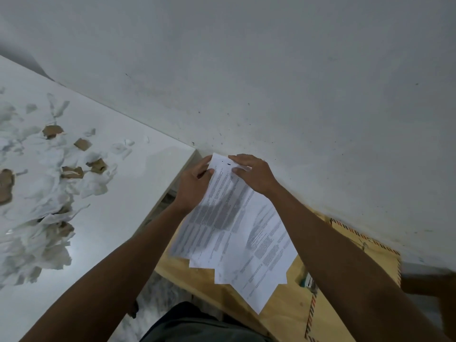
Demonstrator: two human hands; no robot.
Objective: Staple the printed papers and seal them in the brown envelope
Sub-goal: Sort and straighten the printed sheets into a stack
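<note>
- Head view: both hands hold the papers [237,230] up near the wall [271,70].
- Left hand [195,183] grips their top left edge, fingers curled round it.
- Right hand [254,174] pinches the top corner beside a staple [229,164].
- Envelope [345,280] lies beneath, under the right arm.
- Torn scraps [49,188] litter the table [138,183] to the left.

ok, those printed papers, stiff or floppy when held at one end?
Likely floppy: the papers hang from both hands, left hand and right hand, gripping the top edge. Lower corners fan apart, so the sheets probably slide unless pinched. Probably light.
</note>
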